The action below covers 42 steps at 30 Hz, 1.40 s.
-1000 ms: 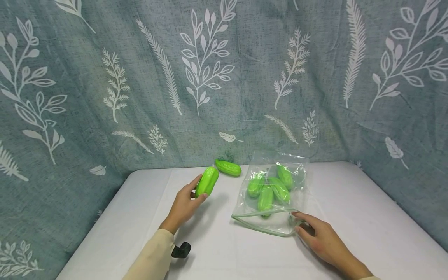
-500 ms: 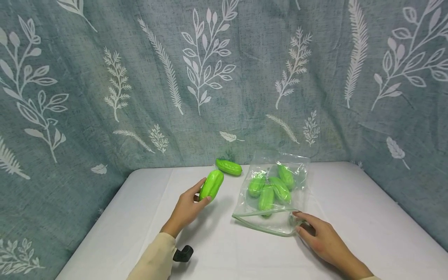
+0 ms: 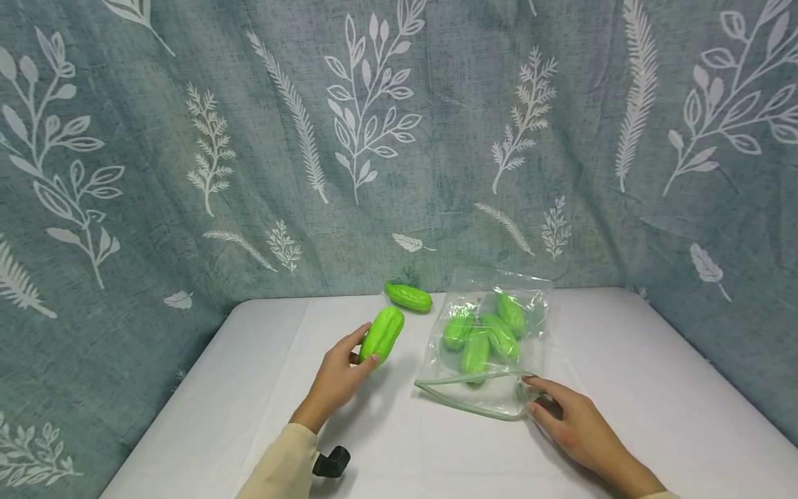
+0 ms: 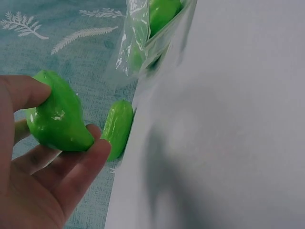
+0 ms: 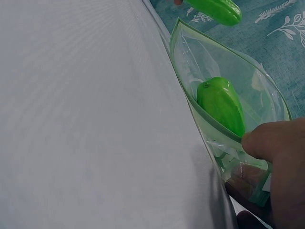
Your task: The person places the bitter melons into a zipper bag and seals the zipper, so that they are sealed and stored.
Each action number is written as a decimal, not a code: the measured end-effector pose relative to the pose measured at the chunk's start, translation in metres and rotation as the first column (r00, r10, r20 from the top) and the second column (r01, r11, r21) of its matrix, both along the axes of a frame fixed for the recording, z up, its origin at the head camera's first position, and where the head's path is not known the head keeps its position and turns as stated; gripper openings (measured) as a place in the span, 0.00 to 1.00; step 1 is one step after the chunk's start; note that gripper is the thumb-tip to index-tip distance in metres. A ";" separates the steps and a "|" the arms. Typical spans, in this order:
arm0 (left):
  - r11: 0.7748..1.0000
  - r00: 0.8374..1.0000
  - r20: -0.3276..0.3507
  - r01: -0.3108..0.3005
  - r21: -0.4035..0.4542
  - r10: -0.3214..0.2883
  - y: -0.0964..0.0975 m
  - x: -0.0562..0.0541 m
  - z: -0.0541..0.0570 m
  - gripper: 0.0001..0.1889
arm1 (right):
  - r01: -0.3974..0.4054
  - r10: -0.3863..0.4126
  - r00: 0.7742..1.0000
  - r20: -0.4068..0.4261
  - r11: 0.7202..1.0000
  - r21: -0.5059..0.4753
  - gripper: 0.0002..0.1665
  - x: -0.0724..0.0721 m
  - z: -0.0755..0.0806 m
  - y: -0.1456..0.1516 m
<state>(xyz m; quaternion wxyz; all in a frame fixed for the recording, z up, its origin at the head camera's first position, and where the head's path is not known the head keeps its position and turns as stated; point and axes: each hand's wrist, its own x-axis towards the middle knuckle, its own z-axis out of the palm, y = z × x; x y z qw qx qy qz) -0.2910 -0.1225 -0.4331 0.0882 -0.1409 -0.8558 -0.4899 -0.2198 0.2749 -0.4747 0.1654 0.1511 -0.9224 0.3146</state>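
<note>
Leafy blue-green cloth [image 3: 399,229] is filling the upper frame. White table [image 3: 430,464] is spreading across the lower part, its sides slanting outward toward the bottom corners.

Clear bag [image 3: 445,364] is lying right of center, mouth gaping toward the lower edge of the frame. Right hand [image 3: 573,423], lower right, is holding the right end of that mouth with thumb and fingers; right wrist view is showing the mouth spreading wide. Left hand [image 3: 339,378], lower center-left, is gripping one cucumber [image 3: 383,334] between thumb and fingers, above the table. Beige sleeve [image 3: 283,457] and black wrist device [image 3: 332,462] are trailing below.

Progress, judging by count: four bagged cucumbers [image 3: 476,353] are sitting inside; two are staying outside, the gripped one and a loose cucumber [image 3: 409,296] at upper center. So bagging is looking about two-thirds done. Mouth is not being sealed yet.

Edges: loose cucumber is lying right at the table's far edge, close to the cloth, so space behind it is looking tight. Open room: bare white surface is running between the gripped cucumber and the bag, and along bottom center. Bag's mouth is facing that bottom-center space; its low near lip is looking like the likeliest snag.
</note>
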 end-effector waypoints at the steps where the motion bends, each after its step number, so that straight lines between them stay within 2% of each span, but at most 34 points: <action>1: 1.000 1.000 -0.001 0.001 0.004 -0.001 0.001 0.002 0.000 0.32 | -0.001 0.001 1.000 0.001 1.000 -0.002 0.24 0.000 0.000 0.000; 9: 0.997 0.998 0.028 0.060 0.046 -0.061 0.012 0.014 0.002 0.32 | 0.000 0.000 1.000 0.000 1.000 0.006 0.23 -0.001 -0.001 0.001; 22: 0.984 0.990 -0.019 0.142 0.111 -0.141 0.030 0.027 -0.005 0.36 | -0.008 0.008 1.000 -0.012 1.000 -0.003 0.24 -0.002 0.002 0.000; 33: 0.980 0.986 -0.014 0.168 0.105 -0.167 0.038 0.037 -0.005 0.34 | -0.008 0.008 1.000 -0.008 1.000 0.001 0.24 -0.001 0.002 -0.001; 42: 0.974 0.974 -0.033 0.226 0.027 -0.225 0.048 0.043 -0.008 0.30 | -0.010 0.010 1.000 -0.002 1.000 -0.008 0.24 -0.001 0.001 -0.001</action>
